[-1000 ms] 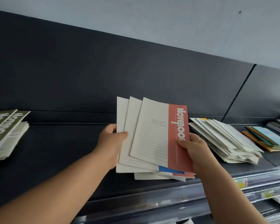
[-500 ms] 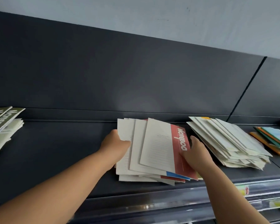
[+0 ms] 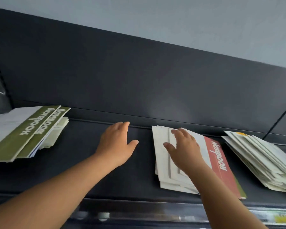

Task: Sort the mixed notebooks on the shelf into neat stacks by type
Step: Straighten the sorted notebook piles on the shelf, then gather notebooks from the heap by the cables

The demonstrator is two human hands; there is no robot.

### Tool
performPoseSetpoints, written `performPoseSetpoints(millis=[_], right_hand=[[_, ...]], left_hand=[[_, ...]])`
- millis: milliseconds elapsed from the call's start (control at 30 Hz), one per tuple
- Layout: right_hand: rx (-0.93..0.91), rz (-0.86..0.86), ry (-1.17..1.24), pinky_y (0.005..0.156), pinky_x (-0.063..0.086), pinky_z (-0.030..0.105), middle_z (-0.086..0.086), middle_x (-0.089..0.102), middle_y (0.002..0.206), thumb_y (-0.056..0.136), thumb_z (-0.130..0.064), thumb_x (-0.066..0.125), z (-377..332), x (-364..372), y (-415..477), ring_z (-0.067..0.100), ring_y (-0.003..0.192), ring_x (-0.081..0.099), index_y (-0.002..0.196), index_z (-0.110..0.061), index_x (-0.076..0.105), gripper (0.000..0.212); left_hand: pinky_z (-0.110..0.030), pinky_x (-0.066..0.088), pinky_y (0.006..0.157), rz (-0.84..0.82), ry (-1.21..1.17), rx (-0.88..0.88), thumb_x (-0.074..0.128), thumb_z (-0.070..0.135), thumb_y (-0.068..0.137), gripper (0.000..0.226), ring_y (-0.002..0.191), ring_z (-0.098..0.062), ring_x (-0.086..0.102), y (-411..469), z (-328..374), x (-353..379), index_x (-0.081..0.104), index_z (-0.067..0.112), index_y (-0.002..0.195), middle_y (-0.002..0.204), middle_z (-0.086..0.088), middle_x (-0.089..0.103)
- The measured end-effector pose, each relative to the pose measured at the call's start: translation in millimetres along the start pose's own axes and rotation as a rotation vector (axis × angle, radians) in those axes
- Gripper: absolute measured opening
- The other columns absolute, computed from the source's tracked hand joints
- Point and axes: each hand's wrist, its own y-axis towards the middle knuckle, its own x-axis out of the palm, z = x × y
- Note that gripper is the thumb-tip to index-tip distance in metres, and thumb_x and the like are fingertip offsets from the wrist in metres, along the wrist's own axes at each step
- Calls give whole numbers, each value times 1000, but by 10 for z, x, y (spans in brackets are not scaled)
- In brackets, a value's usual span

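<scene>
1. Your left hand (image 3: pixel 117 144) is spread flat with straight fingers and the thumb out, over the bare dark shelf (image 3: pixel 89 179). It holds nothing, and you cannot tell whether the palm touches the surface.
2. Your right hand (image 3: pixel 185 151) lies open on the middle stack (image 3: pixel 165 171), fingers fanned across the top cover and gripping nothing.
3. That middle stack is unevenly fanned, with pale covers stepping out to the left. The top notebook carries a red band (image 3: pixel 220 162) printed "Notebook", and your wrist hides part of it.
4. To your left, well apart from the left hand, sits the green stack (image 3: pixel 23 134). It has two green-banded covers on top and loose pale ones poking out on its right side.
5. Just beside the middle stack on the right lies the pale pile (image 3: pixel 262 162). It is slanted and splayed, with only a narrow strip of shelf between them.
6. The dark back panel (image 3: pixel 139 80) rises straight behind everything, and your left fingertips reach near its foot.
7. The front rail (image 3: pixel 155 215) runs along the near edge under both forearms, with a price label (image 3: pixel 284 219) at its right end.
</scene>
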Motion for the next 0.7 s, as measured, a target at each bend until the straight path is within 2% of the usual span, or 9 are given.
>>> performPoseSetpoints(millis=[233,400,600,700], right_hand=[[-182,-46,44,117,22,41,2,25,159,96,-45,50,-1136,354,103,24,146,22,149,-21,34,60],[-275,-94,73,117,21,42,2,25,159,96,-47,51,-1883,617,139,23,146,22,149,-21,33,62],[-329,-161,153,117,24,42,2,28,158,96,-47,51,-2633,872,156,22,146,24,149,-22,34,62],[-341,-199,188,115,28,43,1,32,156,97,-45,50,-2893,969,149,22,143,29,148,-21,34,59]], left_hand=[[-34,20,116,103,214,-41,48,50,93,70,143,-19,23,-72,-938,-636,22,18,150,155,-1,27],[-36,27,111,159,269,-108,51,50,91,64,134,-22,34,-160,-1563,-1057,32,19,143,146,-1,38],[-39,24,114,166,275,-219,48,51,92,67,138,-22,30,-167,-2260,-1467,28,18,147,150,-3,35],[-39,30,110,153,272,-298,48,49,93,64,133,-24,37,-152,-2549,-1604,33,15,145,145,-5,42]])
